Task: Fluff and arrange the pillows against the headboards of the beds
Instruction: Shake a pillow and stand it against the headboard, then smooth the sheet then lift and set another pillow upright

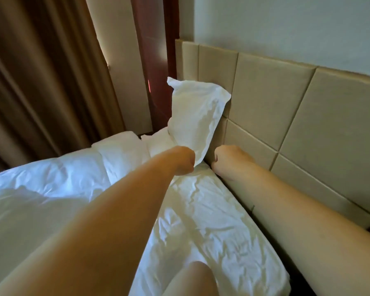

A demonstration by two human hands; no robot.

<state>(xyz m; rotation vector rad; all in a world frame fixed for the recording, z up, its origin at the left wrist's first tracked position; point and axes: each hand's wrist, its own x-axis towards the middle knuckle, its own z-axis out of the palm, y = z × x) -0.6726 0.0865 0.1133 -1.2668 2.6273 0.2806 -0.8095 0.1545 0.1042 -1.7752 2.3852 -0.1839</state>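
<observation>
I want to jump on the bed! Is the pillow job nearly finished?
Not quite. Done: one pillow stands against the headboard. In hand: the left hand grips its lower corner, the right hand is fisted beside it. Left: letting go, and probably more pillows; only one shows.

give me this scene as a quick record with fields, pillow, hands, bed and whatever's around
pillow: white, standing on end, leaning on the headboard
headboard: beige padded panels
left hand: curled, grips the pillow's lower corner
right hand: curled beside the headboard, a gap from the pillow; any hold hidden
duvet: white, bunched left of the pillow
sheet: white, wrinkled
curtain: brown, far left
</observation>
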